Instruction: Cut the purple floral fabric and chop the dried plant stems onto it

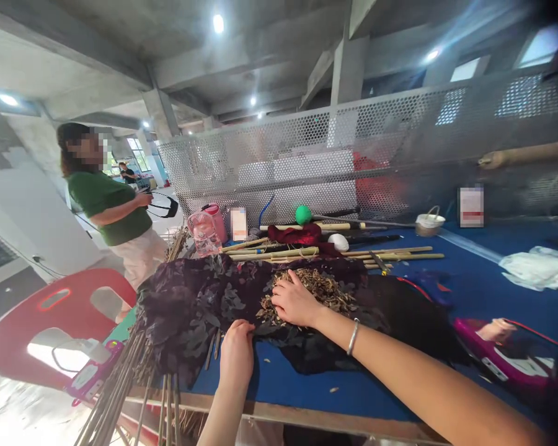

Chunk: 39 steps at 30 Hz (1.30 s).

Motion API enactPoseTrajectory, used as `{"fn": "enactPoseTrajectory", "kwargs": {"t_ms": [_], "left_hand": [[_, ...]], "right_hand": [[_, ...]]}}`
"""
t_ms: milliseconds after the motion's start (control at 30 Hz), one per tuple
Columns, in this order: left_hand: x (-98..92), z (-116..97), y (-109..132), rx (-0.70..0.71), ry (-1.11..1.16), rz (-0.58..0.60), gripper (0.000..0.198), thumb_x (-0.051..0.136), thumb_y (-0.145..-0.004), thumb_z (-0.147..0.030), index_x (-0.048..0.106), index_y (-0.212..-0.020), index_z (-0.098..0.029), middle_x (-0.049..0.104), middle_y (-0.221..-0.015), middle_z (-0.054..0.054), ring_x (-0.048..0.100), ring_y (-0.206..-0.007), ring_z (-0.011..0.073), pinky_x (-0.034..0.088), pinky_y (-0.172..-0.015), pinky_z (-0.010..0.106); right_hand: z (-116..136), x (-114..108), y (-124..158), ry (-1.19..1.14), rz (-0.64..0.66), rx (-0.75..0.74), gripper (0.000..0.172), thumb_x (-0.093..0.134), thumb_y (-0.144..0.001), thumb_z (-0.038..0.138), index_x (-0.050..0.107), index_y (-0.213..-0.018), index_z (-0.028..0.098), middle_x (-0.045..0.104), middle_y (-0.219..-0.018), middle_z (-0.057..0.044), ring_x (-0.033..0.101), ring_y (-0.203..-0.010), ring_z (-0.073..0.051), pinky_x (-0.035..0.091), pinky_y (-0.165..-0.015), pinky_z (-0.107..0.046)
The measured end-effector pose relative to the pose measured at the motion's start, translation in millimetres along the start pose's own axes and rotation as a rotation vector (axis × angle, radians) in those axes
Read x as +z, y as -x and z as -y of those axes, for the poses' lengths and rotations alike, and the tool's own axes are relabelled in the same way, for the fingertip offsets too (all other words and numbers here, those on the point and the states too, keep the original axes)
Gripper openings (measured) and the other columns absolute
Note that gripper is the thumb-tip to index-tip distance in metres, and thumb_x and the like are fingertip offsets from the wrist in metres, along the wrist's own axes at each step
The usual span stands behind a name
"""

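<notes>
A dark floral cloth (190, 297) lies spread across the blue tabletop. On it sits a heap of dry brown plant pieces (335, 294), like chopped stems or leaves. My right hand (295, 300), with a bracelet at the wrist, rests on the left side of this heap, fingers spread and palm down. Nearer the front edge, my left hand (237, 350) is closed, its curled fingertips at the near hem of the cloth. Several thin dry stalks (121, 365) stick out from under the cloth's left end and hang over the table edge.
Behind the cloth lie bamboo sticks (283, 253), a green ball (302, 215) and a small white bucket (430, 224). A purple device (497, 353) is at right, near a white plastic bag (542, 267). A red chair (32, 328) and a person in green (106, 198) are left.
</notes>
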<state>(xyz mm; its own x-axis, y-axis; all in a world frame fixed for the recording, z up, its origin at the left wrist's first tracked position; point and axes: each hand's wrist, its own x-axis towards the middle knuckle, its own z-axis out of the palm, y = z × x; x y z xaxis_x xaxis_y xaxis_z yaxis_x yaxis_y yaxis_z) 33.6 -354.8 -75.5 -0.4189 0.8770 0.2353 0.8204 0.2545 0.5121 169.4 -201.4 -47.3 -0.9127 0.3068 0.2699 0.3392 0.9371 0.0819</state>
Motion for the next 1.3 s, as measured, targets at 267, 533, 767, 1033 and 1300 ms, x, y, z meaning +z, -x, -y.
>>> {"fn": "enactPoseTrajectory", "kwargs": {"t_ms": [267, 533, 767, 1033, 1300], "left_hand": [[-30.0, -33.8, 5.6, -0.024, -0.079, -0.071, 0.047, 0.042, -0.077, -0.008, 0.051, -0.123, -0.011, 0.054, -0.125, 0.015, 0.055, -0.11, 0.0245, 0.042, -0.094, 0.035], [12.6, -87.1, -56.4, -0.129, 0.157, -0.078, 0.067, 0.035, -0.088, -0.05, 0.03, -0.138, -0.006, 0.024, -0.147, 0.025, 0.02, -0.137, 0.0363, 0.025, -0.105, 0.053], [56.0, -85.4, -76.9, -0.116, 0.249, 0.102, 0.066, 0.031, -0.089, -0.049, 0.032, -0.137, -0.004, 0.026, -0.146, 0.025, 0.017, -0.139, 0.033, 0.02, -0.109, 0.05], [52.1, -81.1, -94.3, 0.072, 0.46, 0.015, 0.05, 0.033, -0.091, -0.041, 0.045, -0.128, -0.01, 0.048, -0.133, 0.016, 0.043, -0.125, 0.0221, 0.03, -0.106, 0.037], [70.3, -87.1, -84.4, 0.148, 0.437, -0.082, 0.037, 0.026, -0.093, -0.037, 0.057, -0.084, -0.018, 0.064, -0.085, 0.007, 0.059, -0.08, 0.018, 0.045, -0.078, 0.03]], "right_hand": [[13.2, -32.9, 46.3, -0.22, -0.185, 0.049, 0.055, 0.049, -0.085, 0.048, 0.043, -0.135, 0.027, 0.04, -0.143, -0.01, 0.026, -0.135, -0.029, 0.005, -0.108, -0.06], [-43.5, 2.4, 92.1, -0.484, -0.5, 1.081, 0.06, 0.024, -0.091, 0.047, 0.035, -0.135, 0.007, 0.045, -0.135, -0.021, 0.041, -0.127, -0.028, 0.035, -0.103, -0.045], [-54.3, 15.8, 60.5, -0.473, -0.414, 1.034, 0.05, 0.026, -0.092, 0.045, 0.052, -0.119, 0.01, 0.059, -0.118, -0.02, 0.054, -0.113, -0.027, 0.041, -0.096, -0.042], [-32.3, 7.2, 25.2, -0.424, -0.427, 0.713, 0.035, 0.037, -0.093, 0.035, 0.055, -0.115, 0.015, 0.057, -0.122, -0.011, 0.047, -0.119, -0.019, 0.035, -0.102, -0.032], [-18.4, 10.0, 26.8, -0.247, -0.345, 0.647, 0.026, 0.039, -0.091, 0.031, 0.06, -0.089, 0.016, 0.062, -0.092, -0.009, 0.054, -0.093, -0.021, 0.04, -0.084, -0.032]]}}
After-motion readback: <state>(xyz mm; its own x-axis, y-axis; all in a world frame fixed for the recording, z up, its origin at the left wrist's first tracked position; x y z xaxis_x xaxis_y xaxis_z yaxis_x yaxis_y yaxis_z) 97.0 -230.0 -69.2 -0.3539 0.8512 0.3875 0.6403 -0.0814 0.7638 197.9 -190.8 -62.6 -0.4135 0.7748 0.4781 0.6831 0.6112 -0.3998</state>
